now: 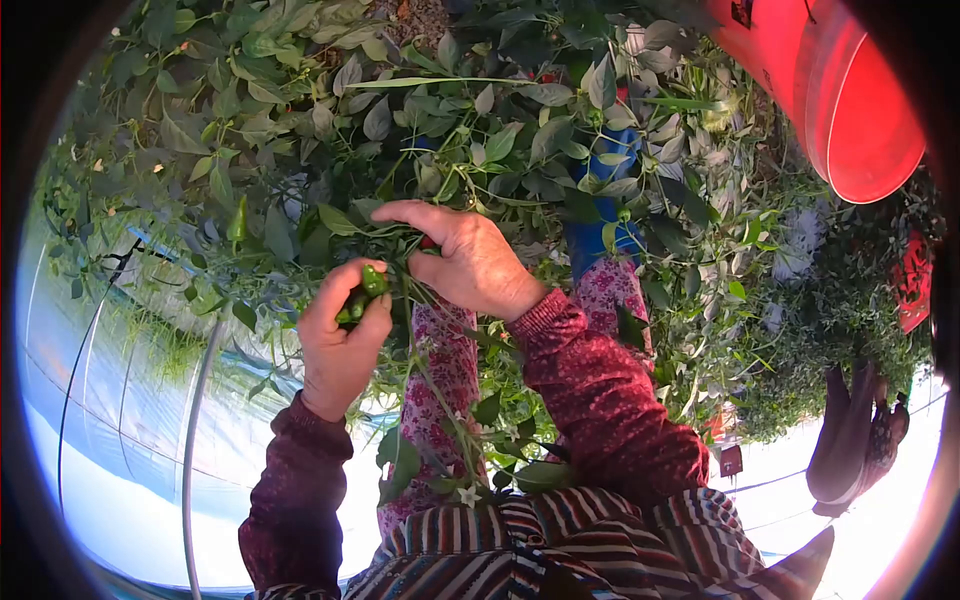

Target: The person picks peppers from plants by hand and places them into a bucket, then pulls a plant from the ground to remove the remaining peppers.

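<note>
Several small green peppers (374, 283) are bunched between the thumb and curled fingers of my left hand (342, 335). Just to the right and a little higher, my right hand (475, 260) reaches into the pepper plant (500, 185), its forefinger extended to the left. A red pepper (428, 243) shows in part between that thumb and forefinger, close to thin stems; most of it is hidden. Another green pepper (238, 222) hangs among leaves to the left of both hands.
A red bucket (870, 130) lies at the upper right. Blue boots (605, 225) and flowered trousers (445, 400) stand among the plants. A red crate (912, 285) is at the right edge. On the left, a metal pole (195, 430) rises beside plastic sheeting. Another person (845, 440) appears at the lower right.
</note>
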A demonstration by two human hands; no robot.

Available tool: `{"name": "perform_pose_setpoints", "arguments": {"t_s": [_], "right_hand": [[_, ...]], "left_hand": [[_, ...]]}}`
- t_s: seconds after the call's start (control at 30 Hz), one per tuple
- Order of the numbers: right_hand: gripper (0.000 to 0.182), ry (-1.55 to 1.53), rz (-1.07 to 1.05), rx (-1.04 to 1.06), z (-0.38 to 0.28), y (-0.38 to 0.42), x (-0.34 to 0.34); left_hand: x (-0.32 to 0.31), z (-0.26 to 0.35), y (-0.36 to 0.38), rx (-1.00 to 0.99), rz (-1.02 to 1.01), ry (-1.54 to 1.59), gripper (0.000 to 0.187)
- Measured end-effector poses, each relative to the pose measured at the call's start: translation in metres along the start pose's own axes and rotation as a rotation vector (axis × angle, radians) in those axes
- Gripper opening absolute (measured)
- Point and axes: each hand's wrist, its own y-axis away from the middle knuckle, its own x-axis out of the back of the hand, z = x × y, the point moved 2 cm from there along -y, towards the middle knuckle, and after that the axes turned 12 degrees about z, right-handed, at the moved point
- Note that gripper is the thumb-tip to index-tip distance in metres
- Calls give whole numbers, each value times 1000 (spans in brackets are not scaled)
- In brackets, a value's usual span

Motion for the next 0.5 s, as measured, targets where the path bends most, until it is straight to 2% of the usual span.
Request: {"name": "perform_pose_setpoints", "arguments": {"t_s": [0.03, 0.07, 0.1, 0.17, 0.2, 0.27, 0.3, 0.33, 0.4, 0.5], "right_hand": [[50, -56, 66, 27, 0, 4, -2], [56, -75, 31, -31, 2, 8, -4], [56, -70, 46, -42, 3, 10, -5], [68, -228, 60, 8, 2, 20, -12], [68, -228, 73, 0, 1, 24, -15], [79, -420, 57, -115, 1, 33, -18], [79, -419, 67, -119, 2, 39, -17], [83, -492, 118, -159, 7, 46, -15], [90, -566, 275, -188, 21, 52, -14], [80, -774, 450, -451, 39, 56, 4]], "left_hand": [[8, 1, 0, 82, 34, 54, 26], [13, 0, -2, 86, 66, 232, 26], [18, 2, -4, 134, 109, 281, 29], [33, -12, -7, 45, 15, 330, 29], [39, -18, -7, 46, 0, 329, 29], [43, -21, -6, -86, -11, 147, 27], [44, -19, -6, -87, -21, 148, 27], [48, -19, -7, 124, 37, 299, 28], [46, -19, -6, 333, 83, 446, 29], [48, -11, 5, 70, 43, 148, 46]]}}
